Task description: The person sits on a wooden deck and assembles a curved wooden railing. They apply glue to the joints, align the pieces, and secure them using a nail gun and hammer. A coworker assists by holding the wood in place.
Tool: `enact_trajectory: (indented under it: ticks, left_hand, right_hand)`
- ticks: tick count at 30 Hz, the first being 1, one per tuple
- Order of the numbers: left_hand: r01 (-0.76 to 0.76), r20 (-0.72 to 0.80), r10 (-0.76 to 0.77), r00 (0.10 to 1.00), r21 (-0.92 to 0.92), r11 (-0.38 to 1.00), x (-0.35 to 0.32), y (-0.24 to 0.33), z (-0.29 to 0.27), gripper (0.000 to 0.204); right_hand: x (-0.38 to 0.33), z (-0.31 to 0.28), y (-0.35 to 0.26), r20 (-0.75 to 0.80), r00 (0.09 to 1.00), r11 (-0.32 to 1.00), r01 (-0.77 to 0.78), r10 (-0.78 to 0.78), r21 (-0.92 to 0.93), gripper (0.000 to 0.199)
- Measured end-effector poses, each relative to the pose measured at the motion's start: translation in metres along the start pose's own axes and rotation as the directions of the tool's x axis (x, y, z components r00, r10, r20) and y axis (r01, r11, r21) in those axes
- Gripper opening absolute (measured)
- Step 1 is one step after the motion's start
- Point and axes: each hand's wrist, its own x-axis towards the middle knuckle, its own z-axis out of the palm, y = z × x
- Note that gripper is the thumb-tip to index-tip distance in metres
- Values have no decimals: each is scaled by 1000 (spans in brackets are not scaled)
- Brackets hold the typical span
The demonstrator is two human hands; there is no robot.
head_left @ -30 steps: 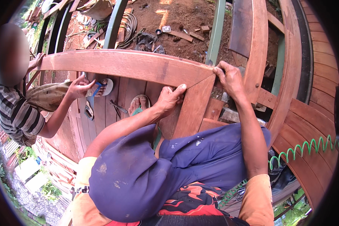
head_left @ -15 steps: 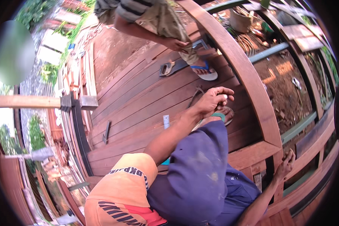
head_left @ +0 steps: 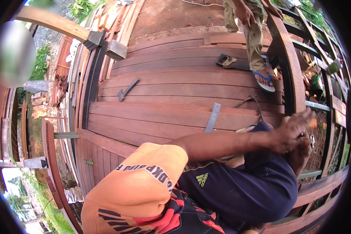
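My left arm, in an orange sleeve, reaches right across my dark blue trousers. At its end my left hand [head_left: 286, 136] is smeared by motion above my bent knee. Close against it is my right hand [head_left: 302, 147], its fingers curled in; whatever lies between the two hands is too small and blurred to name. On the reddish-brown boards [head_left: 156, 93] in front of me lie a steel ruler [head_left: 212, 117], a dark tool with two slim legs [head_left: 251, 102] and, to the left, a hammer [head_left: 128, 89].
A handsaw [head_left: 238, 62] lies by another person's foot in a blue-strapped sandal [head_left: 264, 80]. That person stands at the far right beside a wooden rail post [head_left: 290, 66]. Railing bars [head_left: 319, 106] run along the right. Stacked planks [head_left: 124, 27] and a beam [head_left: 54, 23] are at the left.
My view has turned, so the boards show wider. My left hand has moved right, and my right hand has left the railing side to meet it. The other person's hand is now higher.
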Motion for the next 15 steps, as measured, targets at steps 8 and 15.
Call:
enact_trajectory:
  ticks: [8,15]
  left_hand:
    - [477,166,-940,298,827,297,-273,-95,-187,63]
    - [484,102,-973,209,853,193,-399,-129,-209,48]
  right_hand:
    - [-124,-54,47,-442,843,905,-116,308,409,14]
    - [-247,-69,122,-639,513,759,-39,573,649,14]
